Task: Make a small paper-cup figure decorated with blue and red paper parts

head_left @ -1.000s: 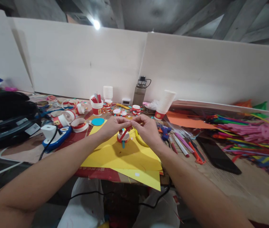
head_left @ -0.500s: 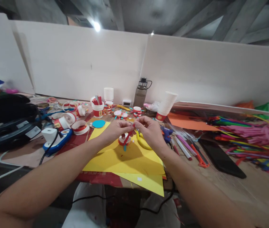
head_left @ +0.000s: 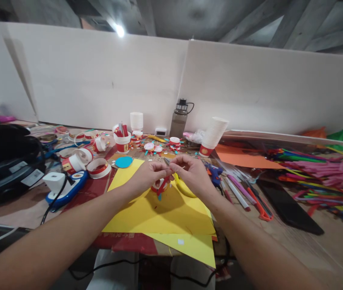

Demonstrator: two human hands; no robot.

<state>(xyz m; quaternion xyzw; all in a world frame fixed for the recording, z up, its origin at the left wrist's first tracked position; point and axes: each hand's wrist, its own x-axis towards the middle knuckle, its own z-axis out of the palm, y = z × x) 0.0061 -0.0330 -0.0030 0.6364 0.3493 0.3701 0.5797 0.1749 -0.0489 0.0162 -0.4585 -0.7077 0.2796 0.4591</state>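
My left hand (head_left: 150,177) is closed in a pinch on a narrow red strip (head_left: 167,178), above the yellow paper. Fingertip to fingertip with it, my right hand (head_left: 191,173) is also pinched at the strip's upper end. A grey pointed tip (head_left: 166,161) shows between the hands; I cannot tell what it belongs to. Below the fingers, a small white-and-red paper cup ring (head_left: 159,185) with a blue tab stands on yellow paper (head_left: 156,217), partly hidden. Under my right hand lies a curved yellow object (head_left: 183,188), mostly covered.
Cut cup rings (head_left: 98,168) and a blue-and-white power strip (head_left: 68,189) lie left. Behind stand a cup of red pens (head_left: 122,141), a bottle (head_left: 179,121) and stacked cups (head_left: 213,137). Right are a blue glue gun (head_left: 214,173), pens, a phone (head_left: 289,205) and pipe cleaners (head_left: 328,173).
Both hands stay together at the red strip and sit slightly lower in view. The grey tip now shows between them. The camera view has shifted slightly.
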